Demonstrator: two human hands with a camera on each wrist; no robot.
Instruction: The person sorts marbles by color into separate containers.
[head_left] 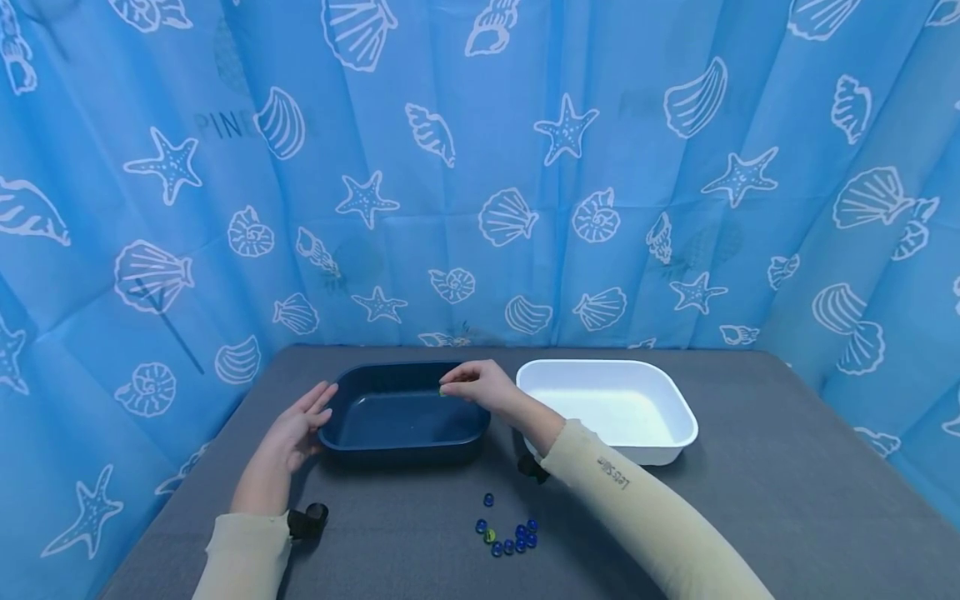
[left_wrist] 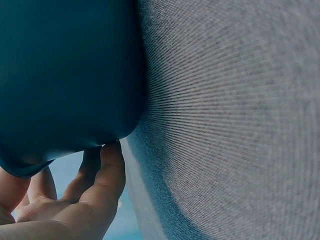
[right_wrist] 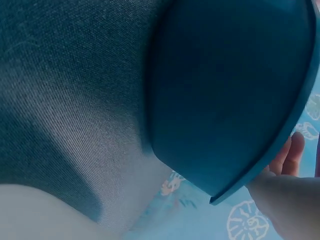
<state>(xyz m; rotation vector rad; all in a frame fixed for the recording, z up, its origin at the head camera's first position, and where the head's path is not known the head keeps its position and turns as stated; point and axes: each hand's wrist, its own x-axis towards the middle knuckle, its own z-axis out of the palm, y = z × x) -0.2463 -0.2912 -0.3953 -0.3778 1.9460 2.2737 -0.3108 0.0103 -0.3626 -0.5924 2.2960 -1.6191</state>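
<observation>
The green marble (head_left: 443,391) sits pinched in the fingertips of the right hand (head_left: 480,387), held just over the far rim of the dark blue tray (head_left: 402,412); it shows only as a small green speck in the head view. That tray stands on the grey table (head_left: 750,500) left of centre, toward the far edge, and its floor looks bare, so by my reading nothing has yet been dropped into it. The white tray (head_left: 607,408) just beside it on the right also looks bare inside. Nearer the front edge of the table lies a loose cluster of blue marbles (head_left: 517,533) with one greenish marble (head_left: 489,535) among them, well apart from both trays, so most of the sorting seems left to do.

The right hand reaches in from the front right with the forearm crossing the gap between the trays, thumb and fingers closed on the marble. The left hand (head_left: 296,429) lies against the blue tray's left end, fingers fairly straight; the left wrist view shows the fingertips (left_wrist: 111,152) touching its rounded outer corner, steadying rather than gripping. A blue seashell curtain (head_left: 480,167) hangs behind.
</observation>
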